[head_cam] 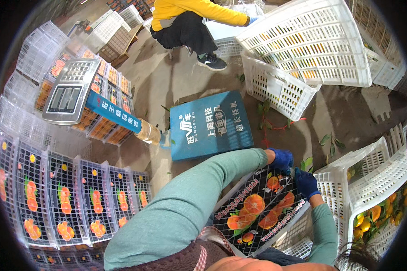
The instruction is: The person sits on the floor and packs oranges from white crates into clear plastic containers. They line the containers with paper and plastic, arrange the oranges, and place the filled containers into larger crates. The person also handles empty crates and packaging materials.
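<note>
A mesh-topped plastic fruit crate [239, 222] lies before me, with mandarins and writing printed on its black sheet under the grid. Both hands wear blue gloves and meet at its far end. My left hand [280, 159] reaches across to the upper corner, fingers curled. Close beside it, my right hand [306, 184] has its fingertips drawn together at the rim. A small pale bit shows between the fingertips, too small to name. The gloves hide what each hand grips. Just beyond the crate stands the blue platform of a weighing scale [210, 125].
The scale's display head [71, 91] leans left on a blue post. Packed mesh crates [64, 200] form a wall at left. White slotted crates [305, 44] stand at upper right, and another [335, 189] at right near loose mandarins [366, 220]. A person in yellow [196, 13] crouches beyond.
</note>
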`<state>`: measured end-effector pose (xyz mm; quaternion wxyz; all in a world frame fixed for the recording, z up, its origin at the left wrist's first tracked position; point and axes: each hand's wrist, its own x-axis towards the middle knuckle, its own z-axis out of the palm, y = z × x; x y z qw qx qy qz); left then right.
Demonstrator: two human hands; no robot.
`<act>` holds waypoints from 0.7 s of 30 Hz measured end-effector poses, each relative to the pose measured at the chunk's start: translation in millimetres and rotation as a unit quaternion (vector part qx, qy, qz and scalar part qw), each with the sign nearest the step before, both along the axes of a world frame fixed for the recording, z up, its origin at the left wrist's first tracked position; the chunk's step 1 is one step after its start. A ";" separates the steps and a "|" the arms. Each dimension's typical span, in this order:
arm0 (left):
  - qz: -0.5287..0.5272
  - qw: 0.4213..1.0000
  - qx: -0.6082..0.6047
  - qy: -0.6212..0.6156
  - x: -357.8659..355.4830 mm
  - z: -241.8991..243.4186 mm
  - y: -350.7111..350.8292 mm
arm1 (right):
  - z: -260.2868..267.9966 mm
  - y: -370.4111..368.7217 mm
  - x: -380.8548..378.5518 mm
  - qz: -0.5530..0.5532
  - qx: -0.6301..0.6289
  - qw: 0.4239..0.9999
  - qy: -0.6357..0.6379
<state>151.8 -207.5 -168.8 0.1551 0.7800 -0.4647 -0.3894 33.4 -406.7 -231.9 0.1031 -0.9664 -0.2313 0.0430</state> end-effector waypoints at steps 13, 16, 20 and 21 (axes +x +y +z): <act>0.038 0.997 -0.016 -0.072 -13.4 -10.9 -1.0 | 6.9 -2.6 -3.7 -0.055 0.159 0.984 0.059; 0.056 0.974 -0.123 -0.181 11.8 -27.9 35.9 | -3.4 -30.4 -20.4 -0.043 0.016 0.998 0.032; 0.085 0.984 0.039 -0.154 16.3 -42.8 44.1 | -11.2 -42.3 -39.5 -0.141 0.026 0.988 0.065; 0.109 0.987 0.028 -0.115 14.4 -47.5 40.1 | -16.0 -41.4 -41.4 -0.121 0.038 0.992 -0.005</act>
